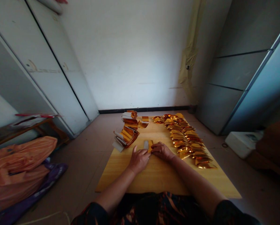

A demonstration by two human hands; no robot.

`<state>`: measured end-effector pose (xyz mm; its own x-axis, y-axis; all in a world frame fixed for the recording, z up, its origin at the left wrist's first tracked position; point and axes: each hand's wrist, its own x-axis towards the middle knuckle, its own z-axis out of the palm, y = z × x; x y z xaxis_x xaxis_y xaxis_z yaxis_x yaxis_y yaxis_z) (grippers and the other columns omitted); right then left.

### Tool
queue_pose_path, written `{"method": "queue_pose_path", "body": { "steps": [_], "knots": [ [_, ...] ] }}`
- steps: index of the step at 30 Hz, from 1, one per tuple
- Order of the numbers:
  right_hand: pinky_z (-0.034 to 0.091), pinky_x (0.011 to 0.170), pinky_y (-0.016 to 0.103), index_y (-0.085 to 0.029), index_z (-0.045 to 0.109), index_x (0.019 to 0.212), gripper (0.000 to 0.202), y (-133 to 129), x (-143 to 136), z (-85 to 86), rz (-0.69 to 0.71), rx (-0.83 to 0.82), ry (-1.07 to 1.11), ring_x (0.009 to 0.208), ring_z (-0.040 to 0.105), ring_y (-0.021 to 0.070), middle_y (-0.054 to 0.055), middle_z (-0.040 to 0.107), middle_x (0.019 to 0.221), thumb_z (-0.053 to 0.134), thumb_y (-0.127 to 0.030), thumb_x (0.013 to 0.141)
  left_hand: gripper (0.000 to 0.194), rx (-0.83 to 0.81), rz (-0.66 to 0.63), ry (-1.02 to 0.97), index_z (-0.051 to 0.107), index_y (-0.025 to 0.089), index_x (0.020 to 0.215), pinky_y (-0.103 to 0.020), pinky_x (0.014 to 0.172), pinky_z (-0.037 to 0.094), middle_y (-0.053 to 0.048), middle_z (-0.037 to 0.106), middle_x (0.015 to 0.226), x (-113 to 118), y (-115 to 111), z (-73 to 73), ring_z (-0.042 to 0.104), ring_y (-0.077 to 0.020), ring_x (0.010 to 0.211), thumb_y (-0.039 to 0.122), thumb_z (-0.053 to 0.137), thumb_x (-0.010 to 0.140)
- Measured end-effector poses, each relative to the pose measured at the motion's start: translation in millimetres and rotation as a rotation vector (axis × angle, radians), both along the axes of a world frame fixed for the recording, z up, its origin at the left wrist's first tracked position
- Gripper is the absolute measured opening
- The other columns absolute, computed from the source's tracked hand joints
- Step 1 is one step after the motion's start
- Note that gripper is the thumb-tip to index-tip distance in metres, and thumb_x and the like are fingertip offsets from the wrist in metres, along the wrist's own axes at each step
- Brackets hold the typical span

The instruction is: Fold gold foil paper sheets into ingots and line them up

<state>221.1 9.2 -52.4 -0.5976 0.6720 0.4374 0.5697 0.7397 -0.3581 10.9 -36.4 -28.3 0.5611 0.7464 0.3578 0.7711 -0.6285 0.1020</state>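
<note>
On the wooden board lies a small sheet, part grey-white and part gold, between my two hands. My left hand has its fingers closed on the sheet's near left edge, the thumb pointing up. My right hand has bent fingers pressed on its right edge. The fingertips of both hands nearly meet. Stacks of gold and white sheets lie at the board's left edge. Rows of folded shiny gold pieces run along the right side.
A grey cabinet stands at the left and another large grey unit at the right. Orange cloth lies in a heap on the left. A white box sits on the floor at right.
</note>
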Motion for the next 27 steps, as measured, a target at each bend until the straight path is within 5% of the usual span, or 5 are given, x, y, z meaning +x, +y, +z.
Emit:
{"method": "queue_pose_path", "body": {
  "steps": [7,13,27],
  "knots": [
    [0.043,0.085,0.029,-0.020,0.070,0.084,0.017,13,-1,-1.2,0.039,-0.060,-0.049,0.091,0.060,0.0152,0.005,0.068,0.095,0.055,-0.026,0.086,0.025,-0.168,-0.018,-0.059,0.066,0.035,0.101,-0.058,0.103,0.021,0.000,0.063,0.118,-9,1,4.8,0.055,-0.0205,0.108,0.024,0.052,0.083],
    [0.041,0.080,0.025,-0.017,0.065,0.087,0.019,8,-12,10.0,-0.093,-0.073,-0.201,0.089,0.056,0.0149,0.006,0.063,0.091,0.048,-0.026,0.089,0.024,-0.234,0.006,-0.079,0.068,0.032,0.098,-0.048,0.097,0.031,-0.001,0.064,0.118,-9,7,3.3,0.055,-0.0192,0.110,0.025,0.052,0.083],
    [0.043,0.072,0.025,-0.017,0.058,0.100,0.023,-8,-32,31.0,-0.255,-0.098,-0.466,0.088,0.059,0.0176,0.012,0.060,0.104,0.038,-0.025,0.093,0.023,-0.234,-0.073,-0.042,0.066,0.034,0.099,-0.058,0.104,0.018,0.000,0.063,0.121,-15,7,6.1,0.056,-0.0198,0.110,0.027,0.049,0.085]
  ]
}}
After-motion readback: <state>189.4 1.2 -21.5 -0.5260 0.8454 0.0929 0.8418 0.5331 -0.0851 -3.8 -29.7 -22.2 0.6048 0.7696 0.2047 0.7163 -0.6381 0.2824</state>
